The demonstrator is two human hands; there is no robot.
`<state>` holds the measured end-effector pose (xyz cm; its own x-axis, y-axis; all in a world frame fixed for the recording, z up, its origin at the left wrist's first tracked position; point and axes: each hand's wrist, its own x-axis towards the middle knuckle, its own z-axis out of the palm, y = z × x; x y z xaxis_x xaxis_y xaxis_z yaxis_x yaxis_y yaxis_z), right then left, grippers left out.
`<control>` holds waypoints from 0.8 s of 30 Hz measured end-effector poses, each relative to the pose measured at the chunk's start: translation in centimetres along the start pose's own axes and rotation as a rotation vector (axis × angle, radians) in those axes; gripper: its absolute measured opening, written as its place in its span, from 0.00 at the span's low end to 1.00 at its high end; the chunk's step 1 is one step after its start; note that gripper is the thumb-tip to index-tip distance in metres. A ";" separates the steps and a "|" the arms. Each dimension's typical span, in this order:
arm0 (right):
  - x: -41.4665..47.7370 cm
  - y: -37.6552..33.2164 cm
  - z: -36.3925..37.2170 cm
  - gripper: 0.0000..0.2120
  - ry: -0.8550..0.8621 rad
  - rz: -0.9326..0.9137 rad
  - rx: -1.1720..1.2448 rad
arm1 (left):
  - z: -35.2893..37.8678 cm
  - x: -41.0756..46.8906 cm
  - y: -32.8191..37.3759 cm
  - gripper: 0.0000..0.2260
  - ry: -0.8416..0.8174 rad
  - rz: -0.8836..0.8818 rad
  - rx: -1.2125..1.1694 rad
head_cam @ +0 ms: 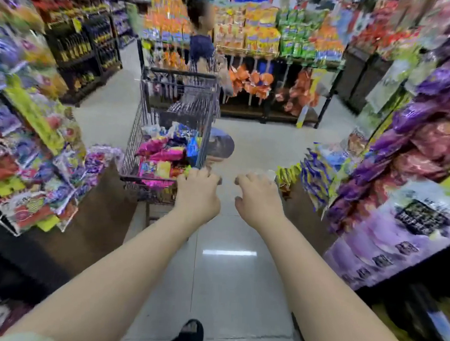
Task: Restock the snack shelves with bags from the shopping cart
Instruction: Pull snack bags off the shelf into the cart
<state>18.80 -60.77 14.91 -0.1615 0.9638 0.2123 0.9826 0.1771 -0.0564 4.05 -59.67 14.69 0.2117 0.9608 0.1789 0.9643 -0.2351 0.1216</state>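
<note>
The shopping cart [137, 139] — lengthwise, pointing up-aisle.

Aisle setting. You stood on a pale, glossy tile floor [235, 292], where a bright bar of reflected light [229, 252] lay just ahead of you. Dark bottle shelving [85, 51] lined the far left; another person [201, 47], blurred, stood beyond.

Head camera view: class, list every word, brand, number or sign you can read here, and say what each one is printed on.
None can be read; motion blur smears all print.
Purple packs, right shelf: dark label blocks, blurred.
Bags in the shopping cart: bright print, blurred.
Yellow-green shelf strips: no legible text.
Hanging bags on the far rack: too small and blurred.
</note>
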 end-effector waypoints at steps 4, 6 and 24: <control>7.8 2.3 3.4 0.16 -0.045 0.085 0.016 | 2.7 9.5 -1.7 0.19 -0.034 0.046 -0.006; 11.3 3.4 5.1 0.16 -0.069 0.119 0.019 | 4.4 13.8 -2.5 0.19 -0.065 0.046 -0.032; 39.9 15.5 20.5 0.19 -0.369 -0.033 0.144 | 20.9 40.7 -7.1 0.18 -0.275 -0.280 -0.113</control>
<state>25.72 -15.43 2.50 -0.2411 0.9593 -0.1471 0.9575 0.2103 -0.1976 9.15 -15.82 0.68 -0.0069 0.9897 -0.1427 0.9704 0.0411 0.2380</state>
